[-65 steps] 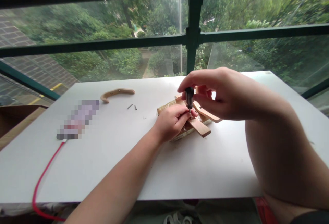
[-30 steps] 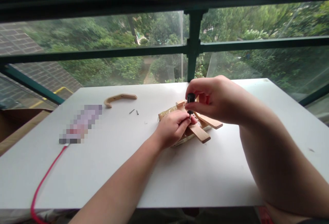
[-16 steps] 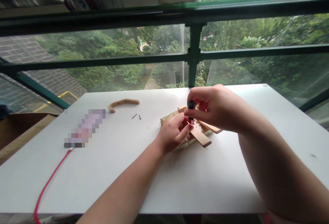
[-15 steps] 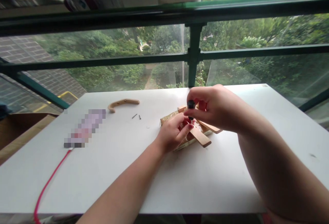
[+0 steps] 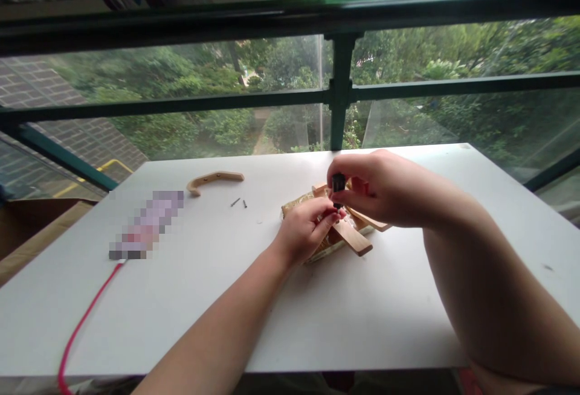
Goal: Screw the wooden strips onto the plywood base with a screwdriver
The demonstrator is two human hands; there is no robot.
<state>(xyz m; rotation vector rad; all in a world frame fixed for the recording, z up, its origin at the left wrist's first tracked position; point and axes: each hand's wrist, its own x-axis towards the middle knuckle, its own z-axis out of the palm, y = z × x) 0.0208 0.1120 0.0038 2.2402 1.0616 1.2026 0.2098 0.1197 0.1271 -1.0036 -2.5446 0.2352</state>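
My right hand [image 5: 369, 186] is closed around the black handle of a screwdriver [image 5: 338, 182], held upright with its tip down at the wood. Close against the tip, my left hand [image 5: 306, 226] has thumb and fingers pinched at the upper end of a flat wooden piece [image 5: 356, 240]. My fingers hide the exact contact and any screw there. Under the wood lies a patterned, plastic-wrapped packet [image 5: 290, 209]. Another wooden piece [image 5: 374, 221] sticks out beneath my right hand, and a short wooden end [image 5: 319, 189] shows behind.
Left of my hands, a curved wooden hook [image 5: 217, 176] and two screws [image 5: 235, 202] lie on the white table [image 5: 190, 298]. Farther left is a blurred-out device [image 5: 149, 220] with a red cable [image 5: 88, 316]. A green railing [image 5: 342, 93] stands behind the table; a cardboard box [image 5: 40, 226] is at left.
My right hand has turned slightly on the screwdriver handle, while my left hand keeps its place. The whole view has shifted a little.
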